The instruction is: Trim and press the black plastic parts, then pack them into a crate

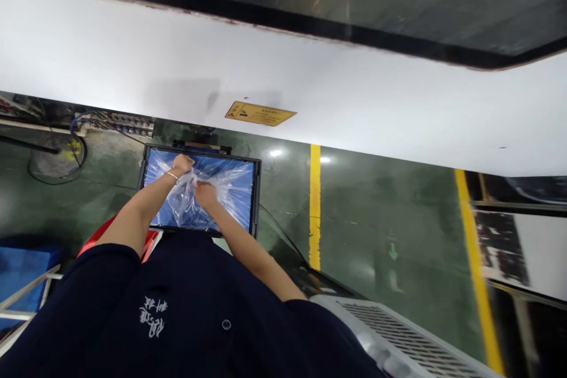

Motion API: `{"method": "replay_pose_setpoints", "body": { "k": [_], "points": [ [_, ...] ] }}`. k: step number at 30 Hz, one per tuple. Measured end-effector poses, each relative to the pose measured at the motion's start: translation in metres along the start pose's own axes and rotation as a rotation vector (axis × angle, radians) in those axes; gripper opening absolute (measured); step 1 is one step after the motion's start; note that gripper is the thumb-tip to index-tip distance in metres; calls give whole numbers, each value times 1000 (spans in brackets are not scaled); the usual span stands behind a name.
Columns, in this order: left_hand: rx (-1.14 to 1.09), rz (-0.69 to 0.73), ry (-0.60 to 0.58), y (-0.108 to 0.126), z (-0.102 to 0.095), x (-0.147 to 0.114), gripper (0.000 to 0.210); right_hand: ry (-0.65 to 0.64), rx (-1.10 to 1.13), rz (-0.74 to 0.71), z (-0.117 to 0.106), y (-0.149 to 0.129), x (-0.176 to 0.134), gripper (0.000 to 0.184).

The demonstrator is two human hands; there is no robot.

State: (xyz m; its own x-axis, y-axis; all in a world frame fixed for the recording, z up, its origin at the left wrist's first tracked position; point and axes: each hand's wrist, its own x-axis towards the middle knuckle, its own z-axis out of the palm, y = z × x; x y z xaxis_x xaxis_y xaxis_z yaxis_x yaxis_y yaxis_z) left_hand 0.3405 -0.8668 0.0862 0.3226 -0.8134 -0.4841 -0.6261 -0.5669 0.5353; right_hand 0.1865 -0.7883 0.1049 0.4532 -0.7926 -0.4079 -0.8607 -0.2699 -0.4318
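Note:
Clear plastic film (228, 186) is stretched across a black crate (257, 201) with a blue inside, its folds drawn together toward the middle. My left hand (182, 163), with a thin bracelet at the wrist, is closed on the gathered film near the crate's far side. Just right of it and slightly nearer to me, my right hand (206, 194) grips another part of the film with curled fingers. Between the two hands the plastic is bunched and pulled upward. What lies under the film cannot be made out.
A white machine panel (354, 94) with a yellow warning label (260, 113) overhangs the far side. Hoses and fittings (119, 124) lie at the left, beside a round base (57, 153). A blue bin (26, 271) stands lower left, a vented grey unit (398, 336) lower right.

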Motion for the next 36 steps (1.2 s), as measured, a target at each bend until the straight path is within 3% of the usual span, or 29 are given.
{"method": "replay_pose_setpoints", "body": {
  "k": [3,5,8,13,16,21,24,27,32,36],
  "points": [
    [54,-33,58,-12,10,1,19,-35,134,65,35,13,-37,32],
    [56,-24,89,-17,14,-5,22,-30,251,91,46,21,-48,27],
    [9,60,92,-19,7,-18,26,13,466,76,39,30,-34,26],
    [-112,327,-81,-15,-22,-43,21,36,791,25,9,29,11,38],
    [-145,444,-187,-13,-27,-58,18,50,880,15,6,21,22,21],
    [-182,533,-350,-5,-22,-60,22,52,895,46,10,12,20,16],
    [-122,539,-454,-2,-22,-47,29,19,887,75,9,13,18,17],
    [-62,501,-516,-6,-23,-39,18,-23,885,120,7,15,19,17],
    [-46,375,-435,-25,-20,-60,16,-100,876,185,6,17,26,22],
    [17,329,-411,-32,-16,-72,16,-72,802,221,5,13,31,25]
  ]
}}
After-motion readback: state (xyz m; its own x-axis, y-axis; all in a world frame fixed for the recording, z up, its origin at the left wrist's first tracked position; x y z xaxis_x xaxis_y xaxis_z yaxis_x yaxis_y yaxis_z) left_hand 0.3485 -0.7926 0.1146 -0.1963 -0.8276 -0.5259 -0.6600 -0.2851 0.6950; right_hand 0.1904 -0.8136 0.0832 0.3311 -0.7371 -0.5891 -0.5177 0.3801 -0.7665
